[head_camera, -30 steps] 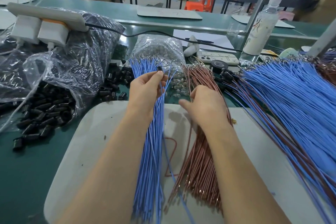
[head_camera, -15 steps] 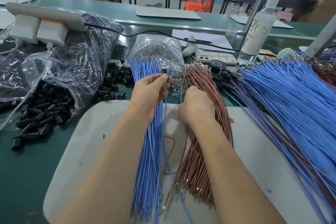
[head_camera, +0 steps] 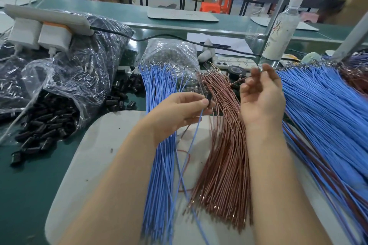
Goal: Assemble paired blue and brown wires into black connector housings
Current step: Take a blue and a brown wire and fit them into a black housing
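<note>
My left hand (head_camera: 179,113) pinches a small black connector housing (head_camera: 209,100) with a blue wire (head_camera: 196,137) hanging down from it. To its right, my right hand (head_camera: 260,97) is raised and pinches one brown wire (head_camera: 227,87) near its tip; the wire slants down toward the housing. Below my hands a bundle of blue wires (head_camera: 159,165) and a bundle of brown wires (head_camera: 225,165) lie side by side on a white mat (head_camera: 95,155). Loose black housings (head_camera: 45,123) spill from a clear bag at the left.
A big heap of blue and brown wires (head_camera: 328,125) covers the right side. A clear bag of small metal parts (head_camera: 171,55), a phone (head_camera: 233,63), a tape roll (head_camera: 237,70) and a spray bottle (head_camera: 282,26) stand behind. A power strip (head_camera: 45,20) sits on dark bags at far left.
My right hand has risen off the brown bundle, to the right, drawing out a single brown wire. My left hand has shifted right and lower with the housing and blue wire.
</note>
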Available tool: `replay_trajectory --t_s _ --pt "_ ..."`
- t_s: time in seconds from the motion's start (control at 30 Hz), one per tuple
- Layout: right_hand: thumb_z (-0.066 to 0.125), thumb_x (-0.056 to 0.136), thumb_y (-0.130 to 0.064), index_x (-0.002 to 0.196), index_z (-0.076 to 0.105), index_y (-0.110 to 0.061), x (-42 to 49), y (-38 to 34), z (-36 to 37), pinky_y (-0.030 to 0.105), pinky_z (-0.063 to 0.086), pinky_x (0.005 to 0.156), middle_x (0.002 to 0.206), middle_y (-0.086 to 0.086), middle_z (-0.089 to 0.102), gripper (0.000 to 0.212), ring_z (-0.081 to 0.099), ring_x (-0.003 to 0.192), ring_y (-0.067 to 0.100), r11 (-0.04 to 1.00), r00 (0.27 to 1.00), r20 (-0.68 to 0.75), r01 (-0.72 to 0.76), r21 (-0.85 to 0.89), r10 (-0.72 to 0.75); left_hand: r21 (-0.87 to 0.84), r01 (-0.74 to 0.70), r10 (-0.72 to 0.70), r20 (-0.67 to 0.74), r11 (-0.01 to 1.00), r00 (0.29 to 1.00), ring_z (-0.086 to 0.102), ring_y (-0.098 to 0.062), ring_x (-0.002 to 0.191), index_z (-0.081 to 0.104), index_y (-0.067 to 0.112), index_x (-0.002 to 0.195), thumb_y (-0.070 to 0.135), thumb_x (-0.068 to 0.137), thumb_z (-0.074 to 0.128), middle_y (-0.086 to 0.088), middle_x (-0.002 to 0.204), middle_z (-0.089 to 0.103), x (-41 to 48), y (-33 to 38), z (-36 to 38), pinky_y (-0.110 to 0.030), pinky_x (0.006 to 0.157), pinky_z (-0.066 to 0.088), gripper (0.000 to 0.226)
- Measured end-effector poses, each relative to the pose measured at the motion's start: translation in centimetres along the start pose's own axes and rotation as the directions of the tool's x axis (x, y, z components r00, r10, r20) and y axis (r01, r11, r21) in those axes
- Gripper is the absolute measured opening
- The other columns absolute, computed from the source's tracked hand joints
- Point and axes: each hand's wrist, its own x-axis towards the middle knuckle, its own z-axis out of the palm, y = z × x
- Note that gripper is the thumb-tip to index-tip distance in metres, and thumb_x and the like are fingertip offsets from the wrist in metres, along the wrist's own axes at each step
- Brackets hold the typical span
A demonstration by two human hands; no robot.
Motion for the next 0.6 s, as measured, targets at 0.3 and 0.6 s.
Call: replay_trajectory --t_s 0.3,0.6 --pt "0.055 0.095 -0.011 0.078 0.065 -0.012 -1.1 3.0 0.4 0.030 0.055 0.068 0.074 0.005 0.066 0.019 0.061 0.063 0.014 0.637 0.942 0.224 0.015 -0.771 0.249 -0.008 -0.142 0.141 -0.093 0.990 0.986 0.066 -0.004 0.077 0.065 0.010 0.091 0.007 0.091 0.057 0.004 0.080 0.072 0.6 -0.3 -0.3 -0.016 0.076 0.053 0.009" --pt "0.042 0.102 -0.020 0.088 0.051 -0.019 -0.9 1.7 0.4 0.020 0.051 0.054 0.072 0.003 0.070 0.017 0.064 0.057 0.010 0.712 0.946 0.147 0.316 -0.627 -0.290 0.410 -0.113 0.238 -0.267 0.905 0.934 0.066 -0.017 0.095 0.061 0.013 0.107 0.014 0.092 0.059 -0.004 0.102 0.070 0.8 -0.4 -0.7 -0.026 0.086 0.049 0.015"
